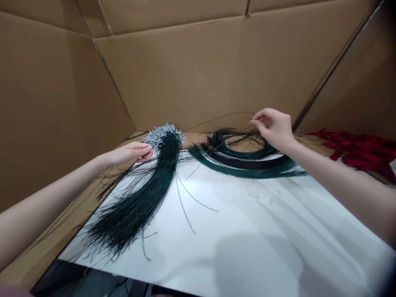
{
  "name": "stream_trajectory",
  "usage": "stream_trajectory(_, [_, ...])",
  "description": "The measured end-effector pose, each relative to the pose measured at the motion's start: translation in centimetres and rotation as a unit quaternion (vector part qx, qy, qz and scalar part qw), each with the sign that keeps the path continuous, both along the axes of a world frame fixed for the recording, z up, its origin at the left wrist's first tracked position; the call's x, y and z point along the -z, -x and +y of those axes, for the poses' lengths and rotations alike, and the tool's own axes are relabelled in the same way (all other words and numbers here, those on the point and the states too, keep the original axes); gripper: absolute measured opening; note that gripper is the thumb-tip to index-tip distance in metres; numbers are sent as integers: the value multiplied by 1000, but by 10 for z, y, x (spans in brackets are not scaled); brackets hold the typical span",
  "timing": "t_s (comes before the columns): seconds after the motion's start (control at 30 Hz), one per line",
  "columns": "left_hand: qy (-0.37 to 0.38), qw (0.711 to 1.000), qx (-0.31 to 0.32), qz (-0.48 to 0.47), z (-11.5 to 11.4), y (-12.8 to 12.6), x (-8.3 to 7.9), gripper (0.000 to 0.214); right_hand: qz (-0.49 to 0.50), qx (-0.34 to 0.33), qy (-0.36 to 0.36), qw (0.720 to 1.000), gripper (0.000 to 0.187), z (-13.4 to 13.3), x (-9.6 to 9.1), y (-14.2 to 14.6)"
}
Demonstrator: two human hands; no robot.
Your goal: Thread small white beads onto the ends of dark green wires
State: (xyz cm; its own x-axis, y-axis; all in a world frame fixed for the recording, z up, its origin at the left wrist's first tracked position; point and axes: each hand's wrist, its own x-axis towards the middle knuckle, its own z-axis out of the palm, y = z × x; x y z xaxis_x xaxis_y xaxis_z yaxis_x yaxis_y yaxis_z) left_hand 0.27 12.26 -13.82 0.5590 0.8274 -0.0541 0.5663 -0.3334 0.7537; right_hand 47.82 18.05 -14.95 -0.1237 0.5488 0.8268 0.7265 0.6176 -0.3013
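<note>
My right hand is raised over the far side of the board, thumb and forefinger pinched on a thin dark wire. That wire arcs leftward toward the grey-tipped end of a bundle. My left hand is closed, its fingers curled beside the tips; what they hold, if anything, is hidden. The bundle of dark green wires lies fanned toward me, with many small pale grey tips at its far end. Under my right hand, curved bundles of green and black wires lie bent in arcs.
A white board lies beneath the bundles, with a few stray wires on it. Tall cardboard walls stand at the back and sides. Red ribbon-like material is heaped at the right. Dark things lie below the board's near left edge.
</note>
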Motion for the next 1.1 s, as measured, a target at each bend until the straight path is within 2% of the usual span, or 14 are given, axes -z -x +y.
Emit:
stream_trajectory(0.13, [-86, 996, 26, -19, -31, -23, -6, 49, 5, -10, 1, 1000, 13, -12, 2, -5])
stream_trajectory(0.27, [-239, 965, 4, -108, -51, -45, -7, 49, 27, -41, 24, 998, 15, -23, 6, -7])
stream_trajectory(0.33, [-340, 927, -28, -153, -57, -57, -8, 47, 37, -57, 44, 997, 15, -31, 10, -8])
stream_trajectory(0.43, [-480, 846, -75, -218, -63, -78, -13, 39, 34, -68, 67, 995, 16, -44, 18, -8])
stream_trajectory(0.57, [-531, 767, -82, -351, -69, -105, -31, 36, 24, -75, 100, 992, 19, -62, 27, -10])
stream_trajectory(0.63, [-500, 756, -67, -416, -75, -116, -44, 38, 25, -76, 113, 990, 20, -69, 30, -10])
stream_trajectory(0.77, [-319, 804, 26, -501, -97, -134, -67, 32, 38, -85, 129, 987, 20, -78, 33, -9])
stream_trajectory(0.87, [-218, 815, 100, -527, -113, -145, -75, 33, 51, -94, 138, 985, 21, -81, 36, -9])
stream_trajectory(0.97, [-130, 830, 104, -533, -123, -156, -71, 42, 61, -103, 146, 982, 21, -82, 39, -9])
stream_trajectory(1.1, [-5, 892, 117, -437, -127, -167, -49, 43, 73, -109, 155, 979, 22, -81, 44, -11])
